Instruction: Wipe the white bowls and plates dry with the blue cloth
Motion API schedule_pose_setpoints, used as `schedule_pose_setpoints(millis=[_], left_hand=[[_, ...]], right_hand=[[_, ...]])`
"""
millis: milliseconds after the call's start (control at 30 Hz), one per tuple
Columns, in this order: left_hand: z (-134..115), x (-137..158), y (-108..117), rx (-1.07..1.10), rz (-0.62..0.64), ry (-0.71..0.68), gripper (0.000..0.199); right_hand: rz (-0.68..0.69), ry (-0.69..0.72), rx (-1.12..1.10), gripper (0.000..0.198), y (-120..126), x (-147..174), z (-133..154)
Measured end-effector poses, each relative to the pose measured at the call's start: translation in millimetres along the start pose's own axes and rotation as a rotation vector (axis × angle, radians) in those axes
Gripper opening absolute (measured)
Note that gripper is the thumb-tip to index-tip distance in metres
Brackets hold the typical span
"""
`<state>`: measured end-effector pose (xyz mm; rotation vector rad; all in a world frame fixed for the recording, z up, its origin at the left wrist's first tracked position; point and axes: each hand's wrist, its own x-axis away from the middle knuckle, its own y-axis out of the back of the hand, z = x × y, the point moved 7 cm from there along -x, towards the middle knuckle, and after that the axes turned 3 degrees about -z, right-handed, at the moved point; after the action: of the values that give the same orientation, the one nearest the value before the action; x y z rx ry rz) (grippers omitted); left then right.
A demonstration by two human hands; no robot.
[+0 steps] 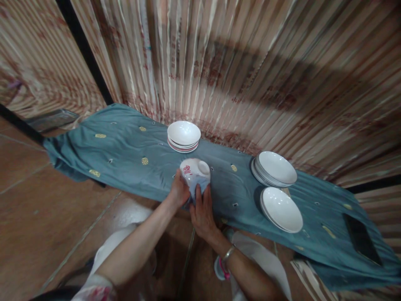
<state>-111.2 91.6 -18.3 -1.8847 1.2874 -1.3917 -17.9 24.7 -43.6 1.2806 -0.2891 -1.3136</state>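
Note:
A white bowl (198, 166) with red marks on its outside is tilted, its base facing up and to the right, above the near side of the cloth-covered table. My left hand (179, 190) grips the bowl's left side, the fingertips partly hidden behind it. Against the bowl's near outer wall, my right hand (202, 211) presses a light blue-grey cloth (197, 184), its fingers closed over it. Just beyond the bowl stands a stack of white bowls (184, 133), some with a red rim line.
At the right stand a stack of white plates (277, 168) and, nearer, a smaller stack of white dishes (282, 210). A dark phone (361, 238) lies near the right end of the teal tablecloth (128, 161). Behind hangs a striped curtain (200, 54), with black poles (84, 46) at the left.

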Motion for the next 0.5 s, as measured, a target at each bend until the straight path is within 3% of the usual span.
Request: schedule_pose_setpoints(millis=[200,500], left_hand=[[6.1,-2.2,4.9,-0.01,-0.053,0.062,0.059],[4.7,9.6,-0.5,-0.114,-0.036,-0.012,0.049]], right_hand=[[0.011,0.129,0.1,0.067,3.4,-9.1,7.8],[-0.028,0.218,0.141,0.049,21.6,-30.7,16.1]])
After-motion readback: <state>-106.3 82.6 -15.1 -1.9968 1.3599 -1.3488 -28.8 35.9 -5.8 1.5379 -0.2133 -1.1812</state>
